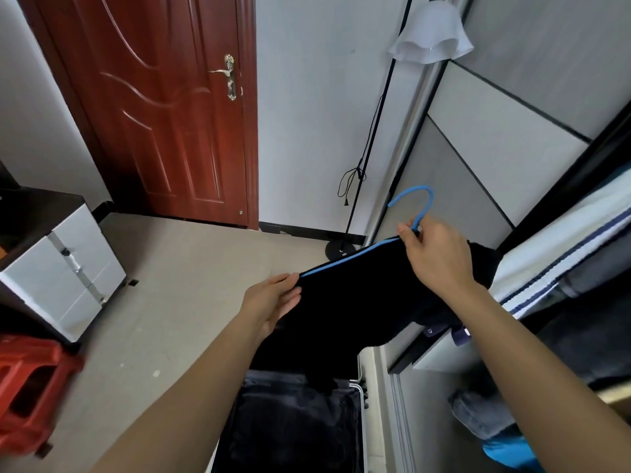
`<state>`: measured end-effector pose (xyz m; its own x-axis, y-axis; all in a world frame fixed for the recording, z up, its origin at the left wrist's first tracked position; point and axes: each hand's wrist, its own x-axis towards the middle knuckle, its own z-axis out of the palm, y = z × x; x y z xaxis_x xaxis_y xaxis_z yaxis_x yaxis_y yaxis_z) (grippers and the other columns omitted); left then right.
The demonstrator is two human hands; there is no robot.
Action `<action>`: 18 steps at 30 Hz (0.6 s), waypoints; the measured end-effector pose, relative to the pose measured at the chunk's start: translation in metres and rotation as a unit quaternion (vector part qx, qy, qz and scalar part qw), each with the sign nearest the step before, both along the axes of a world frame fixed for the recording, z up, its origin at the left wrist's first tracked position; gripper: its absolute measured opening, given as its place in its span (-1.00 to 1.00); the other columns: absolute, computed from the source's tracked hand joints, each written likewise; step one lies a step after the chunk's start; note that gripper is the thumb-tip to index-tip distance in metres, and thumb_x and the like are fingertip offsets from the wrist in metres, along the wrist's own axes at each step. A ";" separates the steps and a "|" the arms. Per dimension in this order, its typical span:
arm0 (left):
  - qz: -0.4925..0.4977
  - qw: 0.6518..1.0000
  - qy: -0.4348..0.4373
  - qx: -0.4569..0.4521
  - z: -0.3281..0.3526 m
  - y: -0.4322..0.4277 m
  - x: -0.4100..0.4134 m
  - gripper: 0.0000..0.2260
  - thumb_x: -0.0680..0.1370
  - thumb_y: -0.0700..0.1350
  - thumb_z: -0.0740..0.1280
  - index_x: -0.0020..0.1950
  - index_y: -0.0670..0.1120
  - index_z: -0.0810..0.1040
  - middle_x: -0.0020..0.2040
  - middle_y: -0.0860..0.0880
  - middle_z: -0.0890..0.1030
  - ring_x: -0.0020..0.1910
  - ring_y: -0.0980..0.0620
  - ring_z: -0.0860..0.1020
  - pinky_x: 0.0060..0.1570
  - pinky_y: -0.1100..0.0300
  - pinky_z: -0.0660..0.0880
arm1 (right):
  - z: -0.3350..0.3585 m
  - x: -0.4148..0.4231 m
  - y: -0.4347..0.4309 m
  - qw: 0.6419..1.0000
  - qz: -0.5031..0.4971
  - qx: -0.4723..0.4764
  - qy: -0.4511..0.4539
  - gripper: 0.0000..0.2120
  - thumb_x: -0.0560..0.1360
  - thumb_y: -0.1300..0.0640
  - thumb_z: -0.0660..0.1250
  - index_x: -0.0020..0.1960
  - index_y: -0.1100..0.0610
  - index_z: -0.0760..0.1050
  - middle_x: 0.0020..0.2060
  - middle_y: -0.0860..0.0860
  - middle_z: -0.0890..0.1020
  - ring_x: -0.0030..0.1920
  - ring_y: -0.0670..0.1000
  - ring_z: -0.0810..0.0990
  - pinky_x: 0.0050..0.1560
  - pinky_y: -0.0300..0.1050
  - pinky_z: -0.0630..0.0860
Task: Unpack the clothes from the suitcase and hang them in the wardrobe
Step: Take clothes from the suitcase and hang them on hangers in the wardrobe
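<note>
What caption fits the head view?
Left hand and right hand hold a black garment draped on a blue hanger.

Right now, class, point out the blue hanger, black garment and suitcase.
blue hanger (431, 199), head view, its hook.
black garment (358, 295), head view, its middle.
suitcase (363, 438), head view, right rim.

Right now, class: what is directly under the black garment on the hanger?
The open suitcase, with dark clothes inside. The garment on the hanger covers its far end, so that part is hidden.
</note>
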<state>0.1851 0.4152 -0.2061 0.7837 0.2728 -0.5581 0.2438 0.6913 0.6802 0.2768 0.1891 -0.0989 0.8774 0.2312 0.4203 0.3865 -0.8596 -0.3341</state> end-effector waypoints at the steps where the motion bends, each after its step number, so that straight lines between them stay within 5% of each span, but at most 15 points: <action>1: 0.003 1.000 -0.005 0.003 -0.001 0.002 -0.002 -0.79 0.49 -0.33 0.40 0.11 -0.23 0.56 -0.10 -0.16 0.66 -0.13 -0.01 0.65 -0.20 0.25 0.63 | -0.003 -0.001 -0.002 1.000 -0.002 0.005 0.004 -0.68 0.61 -0.04 0.22 -0.06 0.22 0.50 -0.38 0.01 0.45 -0.31 0.13 0.45 -0.32 -0.07 0.25; 4: -0.018 0.999 0.009 0.024 0.003 0.010 -0.009 -0.80 0.50 -0.39 0.36 0.07 -0.17 0.57 -0.15 -0.12 0.67 -0.25 0.04 0.66 -0.19 0.26 0.63 | -0.009 -0.005 -0.004 1.000 0.008 0.023 0.014 -0.73 0.60 0.00 0.25 -0.05 0.21 0.51 -0.33 0.03 0.49 -0.29 0.12 0.48 -0.28 -0.09 0.29; 8: -0.012 0.992 0.068 0.105 0.017 0.022 -0.010 -0.82 0.54 -0.37 0.21 -0.01 -0.22 0.59 -0.42 -0.07 0.56 -0.60 0.12 0.46 -0.48 0.32 0.50 | -0.014 -0.007 0.003 0.997 0.047 0.058 0.032 -0.82 0.57 0.13 0.32 -0.11 0.25 0.49 -0.11 0.02 0.45 -0.16 0.02 0.46 -0.11 -0.14 0.36; 14: 0.000 0.924 0.040 0.379 0.039 0.030 -0.007 -0.72 0.46 -0.35 0.20 -0.19 -0.08 0.65 -0.36 -0.07 0.53 -0.42 0.03 0.44 -0.40 0.24 0.35 | -0.012 -0.006 0.012 0.989 0.032 0.104 0.105 -0.87 0.56 0.20 0.32 -0.07 0.26 0.43 -0.20 -0.08 0.39 -0.27 -0.13 0.44 -0.26 -0.42 0.38; 18: -0.016 0.864 -0.075 0.497 0.073 0.020 -0.004 -0.72 0.46 -0.31 0.22 -0.22 0.02 0.61 -0.45 0.04 0.48 -0.42 0.04 0.41 -0.37 0.19 0.34 | -0.046 -0.030 0.015 0.975 0.130 -0.151 0.100 -0.89 0.51 0.25 0.27 0.03 0.23 0.43 -0.09 0.06 0.44 -0.22 0.17 0.53 -0.25 0.04 0.41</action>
<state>0.1809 0.4351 -0.1331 0.8425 0.5364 0.0486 0.1089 -0.2580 0.9600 0.2469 0.2042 -0.1452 0.8300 0.5434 0.1258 0.5577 -0.8121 -0.1717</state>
